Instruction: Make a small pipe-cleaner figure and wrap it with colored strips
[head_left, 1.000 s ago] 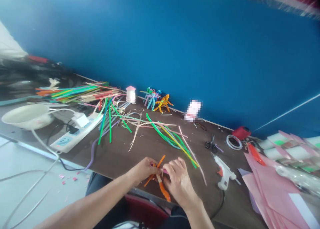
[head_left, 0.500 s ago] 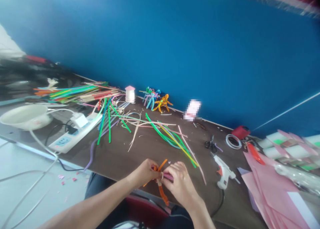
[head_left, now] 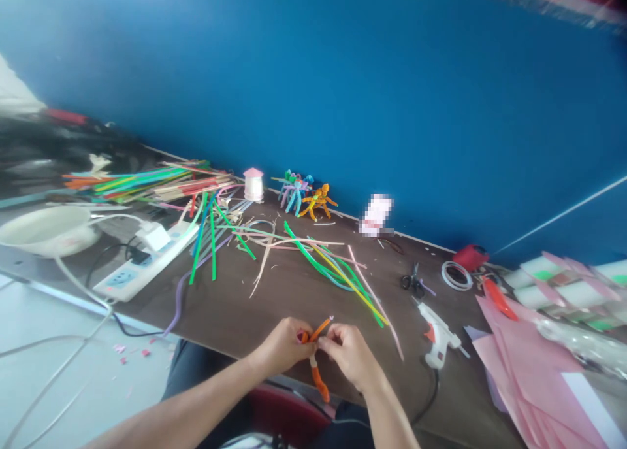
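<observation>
At the table's near edge, my left hand (head_left: 287, 344) is closed on an orange pipe cleaner figure (head_left: 321, 380). One fuzzy orange limb hangs below the fingers, with a pale band above it, and another orange limb points up and right. My right hand (head_left: 350, 351) is beside it, thumb and forefinger pinched together at the figure's middle. What lies between those fingertips is hidden. Loose green and yellow pipe cleaners (head_left: 343, 276) lie just beyond the hands. A white glue gun (head_left: 438, 338) rests to the right of my right hand.
Finished pipe cleaner figures (head_left: 318, 202) stand by the blue wall near a small white pot with a pink top (head_left: 253, 185). A power strip (head_left: 147, 259) and a bowl (head_left: 49, 230) are left. Black scissors (head_left: 414, 281), a tape roll (head_left: 456, 276) and pink sheets (head_left: 529, 370) lie right.
My right hand has turned and its fingers have drawn into a tighter pinch. The pink-purple strip seen across its fingers is now out of sight. My left hand keeps its hold.
</observation>
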{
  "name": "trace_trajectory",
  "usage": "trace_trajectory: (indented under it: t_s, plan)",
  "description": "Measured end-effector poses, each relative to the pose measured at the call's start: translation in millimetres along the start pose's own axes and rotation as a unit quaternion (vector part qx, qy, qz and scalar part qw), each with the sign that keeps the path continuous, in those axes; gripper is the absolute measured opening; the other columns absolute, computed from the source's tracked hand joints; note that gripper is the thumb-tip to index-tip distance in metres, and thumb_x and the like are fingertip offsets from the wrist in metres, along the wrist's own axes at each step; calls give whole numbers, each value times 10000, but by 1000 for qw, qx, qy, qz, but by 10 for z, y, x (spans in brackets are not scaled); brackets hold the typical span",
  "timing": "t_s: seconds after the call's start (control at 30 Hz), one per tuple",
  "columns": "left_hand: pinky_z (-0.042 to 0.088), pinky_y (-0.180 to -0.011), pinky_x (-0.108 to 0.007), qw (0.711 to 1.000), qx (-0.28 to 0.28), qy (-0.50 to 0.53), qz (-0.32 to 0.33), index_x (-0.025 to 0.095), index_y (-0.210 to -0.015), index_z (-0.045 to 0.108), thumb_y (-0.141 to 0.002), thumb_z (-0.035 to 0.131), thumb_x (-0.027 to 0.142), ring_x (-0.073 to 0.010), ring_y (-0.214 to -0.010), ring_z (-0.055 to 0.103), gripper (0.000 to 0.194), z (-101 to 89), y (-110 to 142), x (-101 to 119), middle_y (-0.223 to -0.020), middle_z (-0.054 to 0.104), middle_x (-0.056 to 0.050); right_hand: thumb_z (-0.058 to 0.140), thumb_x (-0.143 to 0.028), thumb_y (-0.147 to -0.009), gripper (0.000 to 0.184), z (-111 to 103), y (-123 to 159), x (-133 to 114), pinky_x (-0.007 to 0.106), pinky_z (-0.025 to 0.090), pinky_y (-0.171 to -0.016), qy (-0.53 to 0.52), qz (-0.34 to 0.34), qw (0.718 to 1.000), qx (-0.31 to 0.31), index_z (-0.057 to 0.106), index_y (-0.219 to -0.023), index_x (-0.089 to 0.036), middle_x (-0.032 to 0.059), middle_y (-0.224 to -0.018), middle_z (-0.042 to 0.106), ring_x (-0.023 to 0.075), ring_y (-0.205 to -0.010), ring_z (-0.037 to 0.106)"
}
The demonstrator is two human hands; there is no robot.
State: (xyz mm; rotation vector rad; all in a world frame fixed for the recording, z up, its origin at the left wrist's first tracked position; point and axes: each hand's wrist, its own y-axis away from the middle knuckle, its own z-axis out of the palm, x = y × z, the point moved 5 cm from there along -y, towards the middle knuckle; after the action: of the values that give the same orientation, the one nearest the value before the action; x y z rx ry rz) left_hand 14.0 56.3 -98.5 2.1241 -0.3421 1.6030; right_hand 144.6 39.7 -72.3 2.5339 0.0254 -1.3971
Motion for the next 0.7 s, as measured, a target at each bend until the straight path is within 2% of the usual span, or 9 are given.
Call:
trace_trajectory:
  t_s: [0.13, 0.23, 0.3, 0.37, 0.43, 0.53, 0.7]
  plan:
    - [227, -438, -201, 999, -6, 39, -23, 109, -549, 573, -623, 574, 273, -68, -456, 306, 180, -10, -4, 13, -445, 415, 53, 455, -312, -818, 296, -9, 41, -56, 211, 388, -514, 3, -25, 1000, 15, 561, -587, -159, -3, -515, 568, 122, -509, 531]
    - [253, -435, -201, 996, 2, 75, -46, 110, -536, 578, -605, 588, 269, -71, -427, 347, 174, -34, -9, 58, -426, 468, 41, 494, -284, -805, 136, -113, 161, -191, 252, 446, -627, 15, -118, 986, 119, 571, -803, -172, 43, -743, 611, 166, -705, 575]
    - [295, -449, -204, 993, -4, 102, -51, 107, -543, 598, -599, 591, 271, -84, -429, 405, 173, -35, -9, 109, -439, 525, 21, 511, -219, -793, 70, -158, 268, -285, 291, 449, -702, 48, -197, 963, 174, 556, -838, -190, 52, -824, 572, 184, -809, 547]
    - [339, -474, -210, 990, -17, 133, -53, 104, -557, 617, -598, 592, 274, -101, -447, 461, 176, -25, -7, 152, -462, 574, 1, 498, -163, -799, 77, -135, 342, -343, 320, 436, -738, 99, -257, 945, 175, 564, -792, -202, 46, -827, 532, 187, -836, 517]
    - [366, -490, -215, 986, -26, 152, -59, 102, -556, 624, -594, 593, 264, -112, -457, 491, 169, -16, -6, 162, -468, 596, -9, 497, -126, -799, 121, -93, 374, -361, 331, 425, -739, 154, -286, 931, 167, 583, -790, -210, 39, -818, 509, 185, -830, 500]
    - [377, -491, -212, 985, -23, 158, -63, 102, -551, 627, -584, 600, 239, -111, -452, 501, 144, -19, -9, 135, -463, 602, -6, 515, -110, -794, 143, -57, 373, -359, 342, 410, -743, 219, -296, 912, 180, 596, -840, -219, 32, -810, 502, 184, -824, 490]
    - [332, -465, -193, 988, -22, 143, -45, 105, -556, 636, -589, 578, 209, -96, -448, 480, 124, -29, -15, 120, -460, 589, 8, 512, -115, -807, 130, -19, 343, -365, 352, 386, -749, 270, -307, 894, 184, 584, -856, -212, 32, -807, 519, 187, -832, 490]
